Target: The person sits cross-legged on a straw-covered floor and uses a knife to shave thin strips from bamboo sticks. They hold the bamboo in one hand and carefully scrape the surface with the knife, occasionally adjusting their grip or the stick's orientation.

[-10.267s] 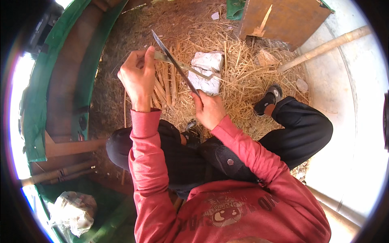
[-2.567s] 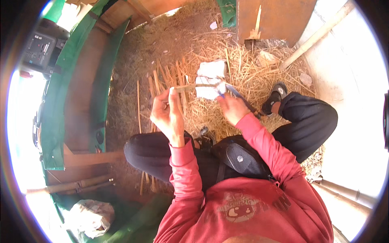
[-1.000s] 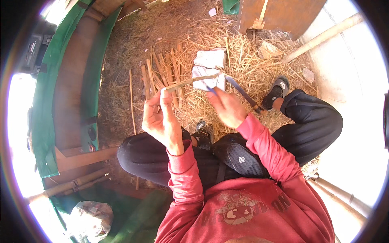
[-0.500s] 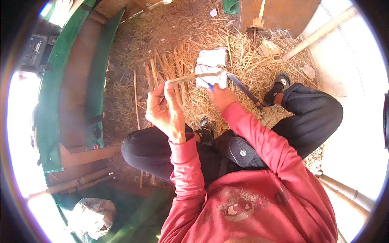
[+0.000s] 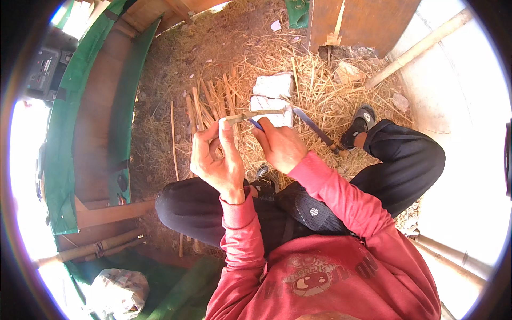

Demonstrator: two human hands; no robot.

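My left hand pinches one end of a thin, knobbly wooden stick between thumb and fingers. The stick points to the right, level above two white blocks. Closed around a small blue tool, my right hand is just below the stick, close to my left fingertips. Most of the tool is hidden in the grip, so its kind cannot be made out. A machete with a dark blade and wooden handle lies on the straw, its tip by the white blocks.
Several split wood strips lie on the ground left of the blocks. Straw is spread around them. A green-edged wooden frame stands at the left, a brown board at the far side. A plastic bag sits at the lower left.
My right hand has moved left along the stick toward my left hand, bringing the blue tool with it. The left hand keeps its pinch on the stick.
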